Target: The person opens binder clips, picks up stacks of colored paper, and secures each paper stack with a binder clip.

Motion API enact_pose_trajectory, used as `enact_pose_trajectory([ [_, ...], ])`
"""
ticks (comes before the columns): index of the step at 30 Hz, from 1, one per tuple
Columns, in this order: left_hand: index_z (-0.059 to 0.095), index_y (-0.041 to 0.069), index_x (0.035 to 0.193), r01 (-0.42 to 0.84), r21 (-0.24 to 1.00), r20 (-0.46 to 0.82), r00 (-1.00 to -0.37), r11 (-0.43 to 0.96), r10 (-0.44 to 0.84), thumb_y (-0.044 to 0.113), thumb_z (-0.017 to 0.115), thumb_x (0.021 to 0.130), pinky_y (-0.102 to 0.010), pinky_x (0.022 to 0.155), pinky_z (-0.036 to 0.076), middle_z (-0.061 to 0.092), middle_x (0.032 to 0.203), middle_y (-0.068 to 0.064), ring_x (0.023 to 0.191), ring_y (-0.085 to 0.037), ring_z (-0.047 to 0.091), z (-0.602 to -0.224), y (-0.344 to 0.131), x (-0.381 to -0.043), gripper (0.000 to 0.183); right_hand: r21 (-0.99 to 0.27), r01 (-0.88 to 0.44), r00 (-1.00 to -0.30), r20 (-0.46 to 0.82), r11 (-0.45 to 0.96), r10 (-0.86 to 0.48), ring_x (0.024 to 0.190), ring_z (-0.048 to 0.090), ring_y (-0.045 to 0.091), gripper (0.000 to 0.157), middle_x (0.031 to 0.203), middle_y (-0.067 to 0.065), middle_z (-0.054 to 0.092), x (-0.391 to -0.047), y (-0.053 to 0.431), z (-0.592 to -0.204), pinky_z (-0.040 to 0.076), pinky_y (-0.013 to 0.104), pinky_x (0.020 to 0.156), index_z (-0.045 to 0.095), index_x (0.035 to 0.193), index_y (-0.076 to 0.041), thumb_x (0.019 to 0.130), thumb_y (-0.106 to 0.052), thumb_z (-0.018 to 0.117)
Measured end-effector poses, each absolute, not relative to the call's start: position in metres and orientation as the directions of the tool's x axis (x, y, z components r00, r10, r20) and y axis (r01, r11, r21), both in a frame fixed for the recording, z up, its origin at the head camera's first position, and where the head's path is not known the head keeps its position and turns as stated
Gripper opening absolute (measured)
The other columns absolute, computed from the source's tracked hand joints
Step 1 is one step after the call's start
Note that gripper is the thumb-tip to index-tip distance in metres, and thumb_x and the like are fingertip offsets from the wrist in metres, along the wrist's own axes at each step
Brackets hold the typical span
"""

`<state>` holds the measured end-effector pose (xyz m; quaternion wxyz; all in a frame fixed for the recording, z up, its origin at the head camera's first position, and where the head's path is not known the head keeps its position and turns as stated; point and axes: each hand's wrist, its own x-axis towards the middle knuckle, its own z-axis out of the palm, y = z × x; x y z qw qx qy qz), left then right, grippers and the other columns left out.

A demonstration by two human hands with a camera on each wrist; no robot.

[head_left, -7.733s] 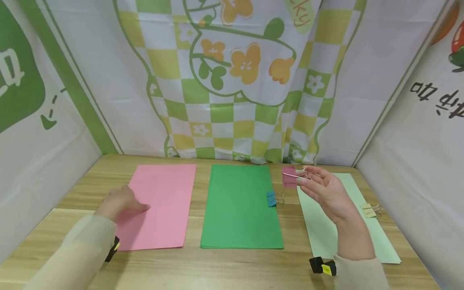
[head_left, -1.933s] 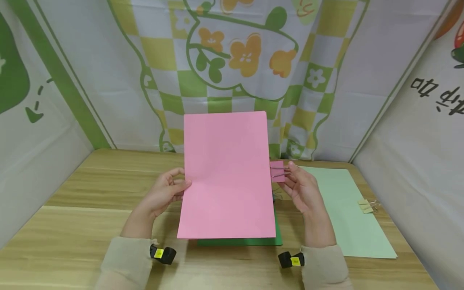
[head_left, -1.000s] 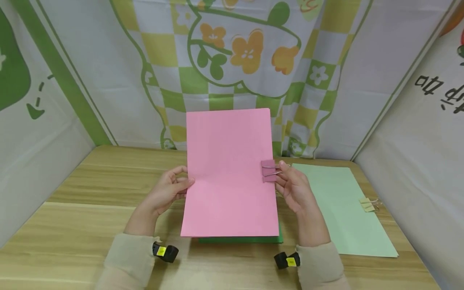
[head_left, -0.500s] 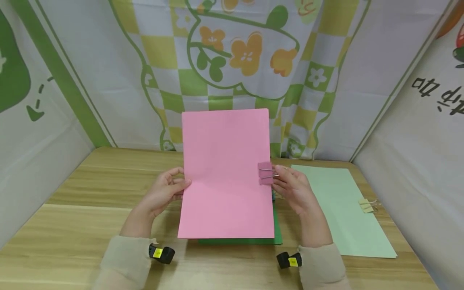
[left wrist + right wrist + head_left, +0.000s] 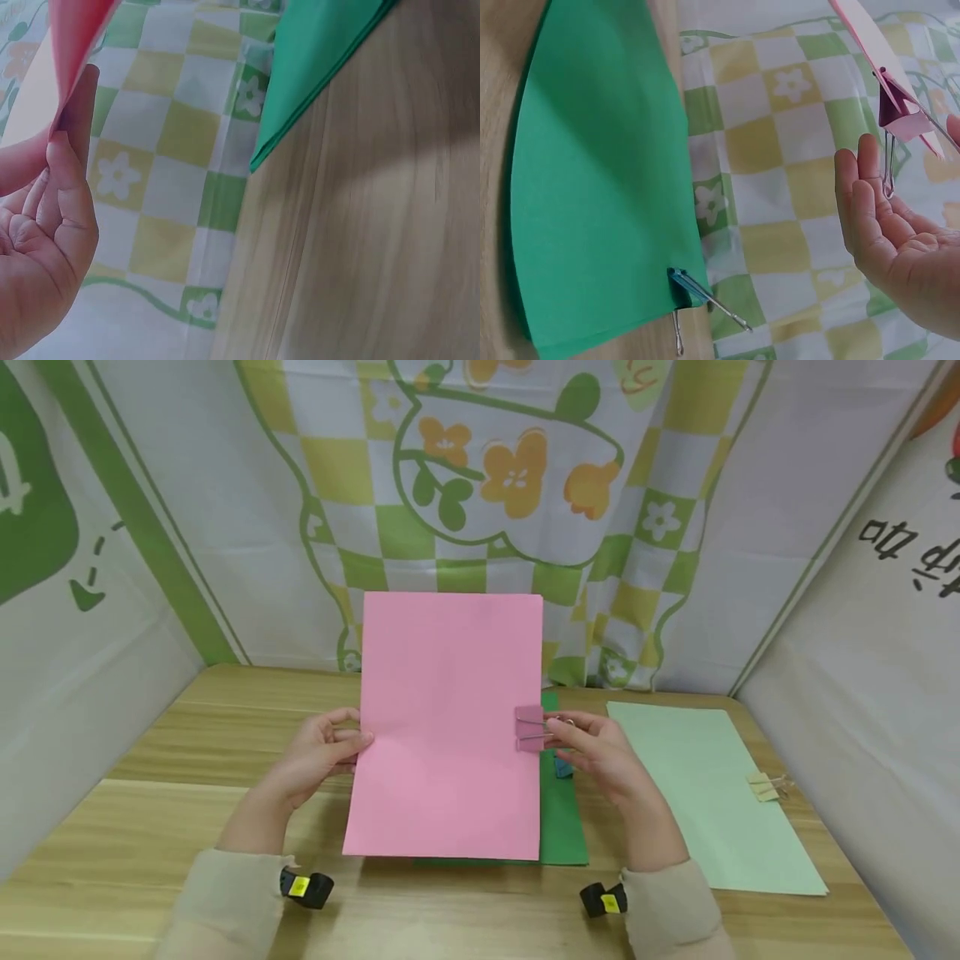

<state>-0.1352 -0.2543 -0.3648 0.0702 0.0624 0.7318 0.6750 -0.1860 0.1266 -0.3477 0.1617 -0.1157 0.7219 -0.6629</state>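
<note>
A stack of pink paper (image 5: 450, 693) is held up above the table, tilted toward me. At its left edge my left hand (image 5: 318, 752) pinches it between thumb and fingers, as the paper (image 5: 71, 52) in the left wrist view also shows. A pink binder clip (image 5: 529, 728) sits over the right edge. My right hand (image 5: 600, 756) holds the clip by its wire handles, thumb in front and fingers behind. In the right wrist view the clip (image 5: 904, 120) straddles the paper edge, its handles apart.
Behind the pink paper, partly hidden, lies green paper (image 5: 562, 827) with a blue binder clip (image 5: 563, 767) on its right edge. Light green paper (image 5: 697, 793) with a yellow binder clip (image 5: 762, 786) lies at the right. A patterned curtain (image 5: 465, 552) hangs behind the table (image 5: 172, 827).
The pink paper has been lifted from the table's left and brought in front of the green paper. The pink clip has gone onto its right edge. Lately both hands shifted slightly left with it.
</note>
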Motion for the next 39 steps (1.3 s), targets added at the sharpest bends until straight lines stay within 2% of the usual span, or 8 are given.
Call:
enact_pose_trajectory([
  [8,0.059,0.016,0.103,-0.006,0.994,-0.024,-0.986,0.108,0.168,0.007,0.056,0.100,-0.025,0.068,0.059,0.076,0.086,0.008,0.072,-0.007,0.069,-0.359,-0.274,-0.128,0.010,-0.980,0.015,-0.901,-0.100,0.199,-0.423,0.105,0.067,0.018,0.053,0.104,0.006,0.071,-0.192,0.110,-0.345,0.040,0.052,0.114,0.052,0.137,0.003,0.097,-0.031,0.063],
  [12,0.059,0.017,0.101,-0.002,0.993,-0.021,-0.988,0.121,0.153,0.007,0.057,0.100,-0.024,0.067,0.059,0.076,0.085,0.009,0.071,-0.006,0.068,-0.356,-0.286,-0.125,0.010,-0.972,0.017,-0.894,-0.120,0.235,-0.431,0.102,0.068,0.018,0.048,0.101,0.007,0.073,-0.196,0.098,-0.347,0.042,0.052,0.112,0.057,0.132,0.001,0.096,-0.031,0.064],
  [21,0.061,0.021,0.102,-0.008,0.982,-0.032,-0.991,0.190,0.128,0.007,0.058,0.100,-0.025,0.068,0.060,0.074,0.081,0.006,0.071,-0.006,0.069,-0.356,-0.318,-0.111,0.015,-0.957,-0.013,-0.882,-0.125,0.288,-0.454,0.097,0.070,0.019,0.048,0.111,0.018,0.072,-0.194,0.065,-0.348,0.047,0.051,0.106,0.060,0.130,0.000,0.095,-0.032,0.066],
  [30,0.063,0.026,0.103,0.022,0.970,-0.007,-0.993,0.241,0.119,0.003,0.057,0.100,-0.023,0.067,0.060,0.075,0.080,0.006,0.071,-0.005,0.069,-0.352,-0.348,-0.101,0.024,-0.958,0.014,-0.844,-0.164,0.286,-0.511,0.100,0.069,0.021,0.056,0.117,0.022,0.069,-0.199,0.040,-0.342,0.050,0.041,0.105,0.057,0.133,0.001,0.092,-0.034,0.070],
  [35,0.062,0.026,0.103,0.003,0.954,-0.026,-0.995,0.300,0.092,0.004,0.056,0.100,-0.023,0.066,0.060,0.074,0.080,0.007,0.070,-0.006,0.068,-0.352,-0.361,-0.100,0.023,-0.958,0.024,-0.824,-0.181,0.287,-0.536,0.104,0.070,0.028,0.058,0.116,0.025,0.069,-0.202,0.025,-0.344,0.052,0.039,0.103,0.053,0.135,0.004,0.094,-0.033,0.068],
  [39,0.060,0.028,0.104,-0.041,0.941,-0.068,-0.995,0.337,0.069,0.007,0.056,0.101,-0.023,0.067,0.060,0.074,0.080,0.007,0.070,-0.006,0.068,-0.352,-0.370,-0.101,0.021,-0.961,0.048,-0.815,-0.196,0.274,-0.545,0.103,0.070,0.027,0.058,0.116,0.025,0.069,-0.202,0.016,-0.347,0.051,0.040,0.104,0.052,0.137,0.005,0.095,-0.033,0.066],
])
